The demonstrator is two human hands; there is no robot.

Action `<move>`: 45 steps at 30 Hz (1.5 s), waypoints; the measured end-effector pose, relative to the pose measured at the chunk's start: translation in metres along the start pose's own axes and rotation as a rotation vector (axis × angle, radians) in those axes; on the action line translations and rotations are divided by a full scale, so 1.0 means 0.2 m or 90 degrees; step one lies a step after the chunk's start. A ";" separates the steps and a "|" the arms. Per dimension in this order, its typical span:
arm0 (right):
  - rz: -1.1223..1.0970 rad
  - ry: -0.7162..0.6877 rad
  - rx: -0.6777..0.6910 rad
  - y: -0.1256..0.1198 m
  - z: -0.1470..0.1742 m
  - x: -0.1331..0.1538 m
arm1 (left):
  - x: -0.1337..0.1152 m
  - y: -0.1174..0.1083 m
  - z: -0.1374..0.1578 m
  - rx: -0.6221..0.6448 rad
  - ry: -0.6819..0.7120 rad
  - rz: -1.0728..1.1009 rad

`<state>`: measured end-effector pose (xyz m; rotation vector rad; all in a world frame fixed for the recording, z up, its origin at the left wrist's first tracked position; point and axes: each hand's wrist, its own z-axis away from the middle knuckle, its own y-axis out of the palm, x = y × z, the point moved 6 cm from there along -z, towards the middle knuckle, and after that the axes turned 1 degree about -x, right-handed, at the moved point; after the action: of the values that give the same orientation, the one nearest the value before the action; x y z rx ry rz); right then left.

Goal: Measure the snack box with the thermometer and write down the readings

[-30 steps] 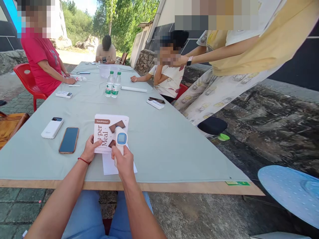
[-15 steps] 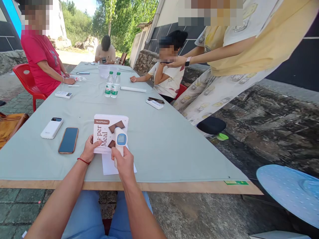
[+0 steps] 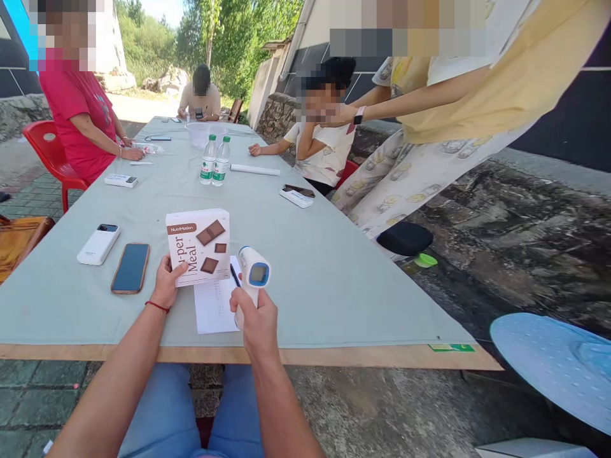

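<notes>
My left hand [image 3: 167, 280] grips the lower left edge of a white and brown food box [image 3: 198, 248] printed with chocolate squares, its thumb across the front. The box is tilted up above the table. In my right hand [image 3: 258, 318] is a white infrared thermometer [image 3: 251, 280], its handle wrapped by my fingers and its small blue-rimmed screen turned toward me. It stands apart from the box, to the right. Under both lies a sheet of paper [image 3: 214, 312] with faint writing, and a black pen [image 3: 235, 275] rests on it, partly hidden.
A phone [image 3: 130, 268] and a white power bank [image 3: 98, 245] lie left on the cloth-covered table [image 3: 363, 305]. Two water bottles [image 3: 214, 162], a white roll [image 3: 255, 170] and a clear basin [image 3: 198, 133] stand farther off. Several people are around the table.
My right hand has drawn the thermometer away from the box front, to the right and slightly down. The box has shifted left and up, uncovering more of the paper and the pen.
</notes>
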<state>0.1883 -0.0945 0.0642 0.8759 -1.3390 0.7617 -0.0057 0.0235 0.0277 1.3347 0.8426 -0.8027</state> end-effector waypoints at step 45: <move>0.065 -0.078 0.024 -0.03 0.18 0.25 | 0.00 -0.04 -0.04 0.020 0.058 -0.087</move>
<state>0.1805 -0.1291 0.1146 0.9015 -1.4905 0.8249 -0.0134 0.0312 0.0227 1.3611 1.0055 -0.8701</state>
